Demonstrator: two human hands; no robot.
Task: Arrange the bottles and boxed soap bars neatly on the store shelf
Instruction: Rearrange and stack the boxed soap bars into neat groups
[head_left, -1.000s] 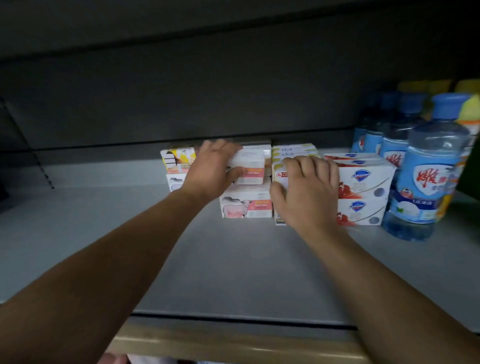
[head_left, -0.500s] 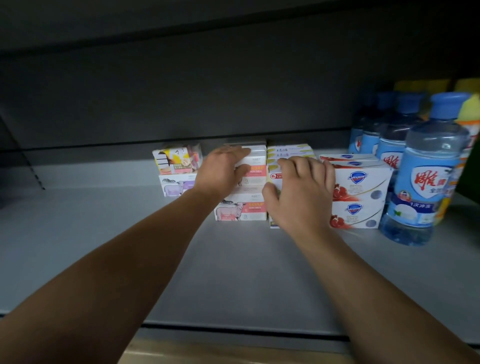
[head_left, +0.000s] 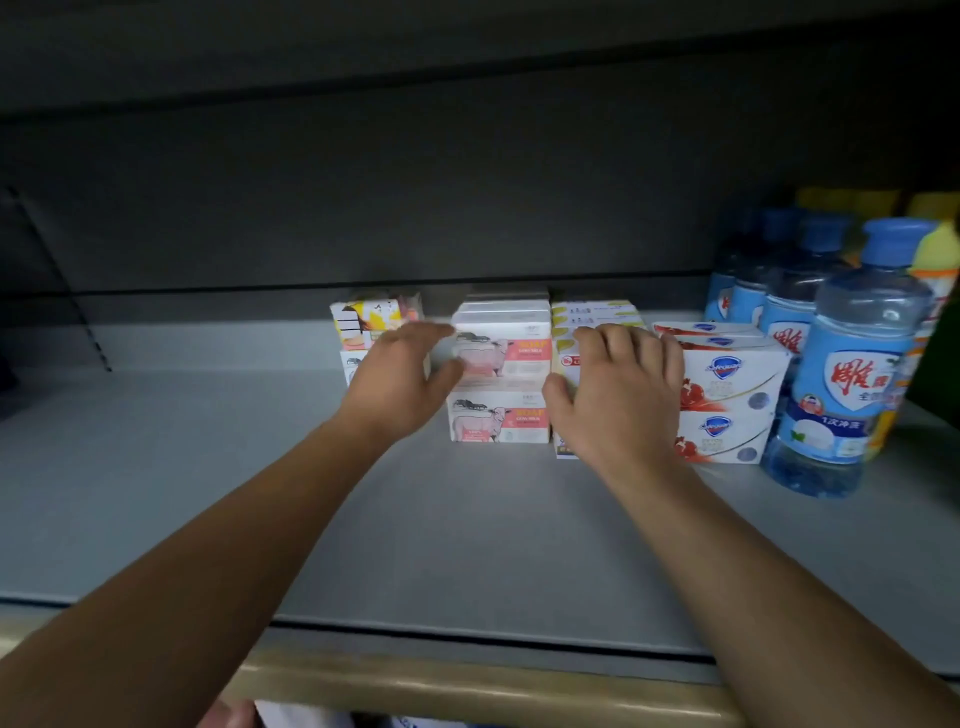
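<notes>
Stacked soap boxes stand in a row mid-shelf. Two pink-and-white goat-milk boxes (head_left: 500, 384) sit one on the other. My left hand (head_left: 402, 382) is just to their left, fingers straight, its thumb against the stack's left side. It partly covers a yellow patterned box (head_left: 366, 322) stacked on another box. My right hand (head_left: 621, 395) lies flat against the front of a yellow-green box stack (head_left: 595, 312). To its right are red-and-white boxes (head_left: 727, 395), then several blue-capped clear bottles (head_left: 852, 374).
The grey shelf floor (head_left: 467, 519) stretches bare in front and to the left. A dark back panel rises behind the goods. Yellow-capped bottles (head_left: 935, 249) stand at the far right. The shelf's beige front edge (head_left: 467, 686) runs along the bottom.
My left hand slid off the top of the goat-milk stack to its left side, uncovering the upper box. My right hand stayed on the yellow-green stack. The view shifted slightly.
</notes>
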